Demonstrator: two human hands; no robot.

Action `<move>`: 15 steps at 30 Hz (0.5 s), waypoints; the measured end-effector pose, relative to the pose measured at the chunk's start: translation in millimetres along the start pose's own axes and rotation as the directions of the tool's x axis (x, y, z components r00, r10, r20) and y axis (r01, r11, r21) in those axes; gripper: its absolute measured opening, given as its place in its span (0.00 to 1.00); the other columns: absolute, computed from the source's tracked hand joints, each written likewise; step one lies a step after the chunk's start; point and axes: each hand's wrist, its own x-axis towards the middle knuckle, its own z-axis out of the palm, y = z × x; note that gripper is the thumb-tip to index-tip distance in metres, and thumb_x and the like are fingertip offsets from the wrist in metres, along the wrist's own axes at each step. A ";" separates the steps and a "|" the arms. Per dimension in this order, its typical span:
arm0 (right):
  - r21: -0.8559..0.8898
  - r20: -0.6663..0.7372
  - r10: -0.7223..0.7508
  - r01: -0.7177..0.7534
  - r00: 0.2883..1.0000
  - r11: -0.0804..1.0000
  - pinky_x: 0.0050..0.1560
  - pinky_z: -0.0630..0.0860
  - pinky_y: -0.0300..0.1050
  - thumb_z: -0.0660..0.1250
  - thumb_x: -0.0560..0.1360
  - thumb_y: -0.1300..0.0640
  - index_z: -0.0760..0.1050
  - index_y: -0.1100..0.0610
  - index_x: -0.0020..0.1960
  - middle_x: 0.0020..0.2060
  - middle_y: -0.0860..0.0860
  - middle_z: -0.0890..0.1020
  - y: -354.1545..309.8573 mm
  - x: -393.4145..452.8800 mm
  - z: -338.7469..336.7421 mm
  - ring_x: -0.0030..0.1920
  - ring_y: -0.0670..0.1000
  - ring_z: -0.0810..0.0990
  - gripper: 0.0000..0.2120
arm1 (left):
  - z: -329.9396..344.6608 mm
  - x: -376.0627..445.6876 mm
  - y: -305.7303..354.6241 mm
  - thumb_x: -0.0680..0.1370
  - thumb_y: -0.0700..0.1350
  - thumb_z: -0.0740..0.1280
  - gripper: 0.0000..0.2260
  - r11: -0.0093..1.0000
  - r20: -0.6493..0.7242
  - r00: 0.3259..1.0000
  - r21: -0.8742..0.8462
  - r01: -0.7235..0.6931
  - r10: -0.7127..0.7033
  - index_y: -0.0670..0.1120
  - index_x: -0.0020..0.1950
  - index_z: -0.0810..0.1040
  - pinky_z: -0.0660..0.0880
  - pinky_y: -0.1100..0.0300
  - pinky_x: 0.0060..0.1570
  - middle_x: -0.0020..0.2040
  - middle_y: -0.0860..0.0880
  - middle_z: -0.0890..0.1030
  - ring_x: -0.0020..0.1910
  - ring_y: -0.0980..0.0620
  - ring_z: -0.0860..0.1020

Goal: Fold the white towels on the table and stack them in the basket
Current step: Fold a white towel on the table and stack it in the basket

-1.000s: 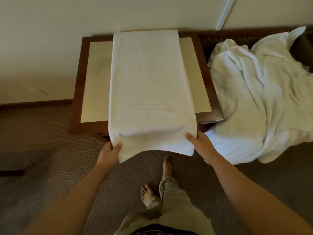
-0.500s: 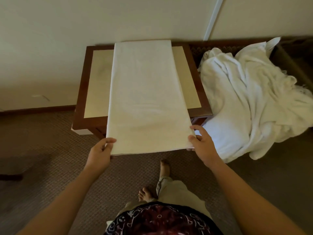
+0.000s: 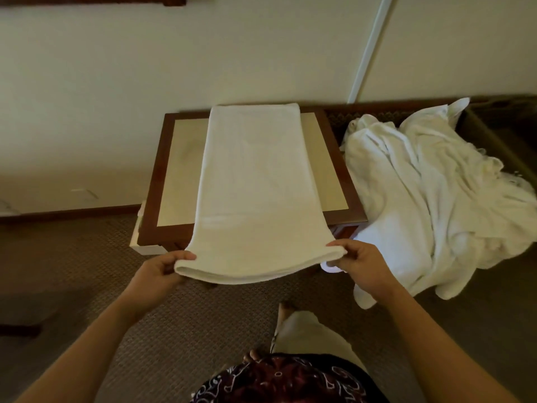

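White towel (image 3: 255,181) on table (image 3: 154,181), left hand (image 3: 155,274), right hand (image 3: 363,266) pinching its near corners

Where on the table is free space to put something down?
Two bare strips flank the towel on the table: a wider one left, a narrower one right. The pile of towels crowds the right.

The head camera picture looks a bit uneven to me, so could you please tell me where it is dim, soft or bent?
Head view: dim and warm, the carpet darkest at the lower left; wide-angle bending tilts the wall pipe and splays the table; the long towel and the towel heap show soft, smeared texture; both forearms blur towards the bottom edge; no glare.
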 end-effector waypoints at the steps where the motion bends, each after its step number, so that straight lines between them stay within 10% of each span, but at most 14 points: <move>1: -0.013 -0.021 -0.025 0.025 0.999 1.000 0.43 0.75 0.28 0.74 0.74 0.69 0.84 0.54 0.52 0.43 0.45 0.86 -4.4 4.2 0.6 0.43 0.37 0.83 0.13 | -2.6 4.6 2.6 0.77 0.33 0.71 0.15 1.000 -0.006 1.000 0.009 -0.021 0.021 0.50 0.57 0.83 0.77 0.62 0.47 0.51 0.51 0.84 0.52 0.48 0.82; 7: -0.238 -0.078 -0.225 0.201 0.971 0.950 0.57 0.75 0.36 0.72 0.77 0.48 0.81 0.45 0.56 0.65 0.47 0.76 -24.8 52.3 -2.0 0.58 0.44 0.79 0.08 | -7.3 47.5 32.3 0.81 0.45 0.69 0.09 0.991 -0.190 0.973 0.064 -0.121 0.131 0.60 0.54 0.79 0.71 0.63 0.47 0.52 0.55 0.82 0.51 0.58 0.79; 10: -0.215 -0.084 -0.220 0.198 0.972 0.956 0.48 0.81 0.48 0.70 0.80 0.49 0.81 0.45 0.54 0.47 0.45 0.84 -42.3 83.6 -1.1 0.46 0.48 0.83 0.04 | -12.4 81.8 50.0 0.83 0.47 0.67 0.07 0.989 -0.249 0.958 0.077 -0.126 0.141 0.56 0.60 0.77 0.71 0.60 0.49 0.55 0.55 0.79 0.53 0.54 0.77; 15: -0.254 -0.187 -0.252 0.201 0.949 0.946 0.33 0.64 0.35 0.69 0.81 0.56 0.68 0.42 0.33 0.28 0.43 0.72 -69.9 168.6 6.7 0.31 0.44 0.70 0.20 | -18.9 163.3 87.1 0.84 0.50 0.64 0.04 0.991 -0.289 0.948 0.056 -0.119 0.130 0.56 0.56 0.79 0.73 0.58 0.41 0.49 0.54 0.82 0.48 0.54 0.79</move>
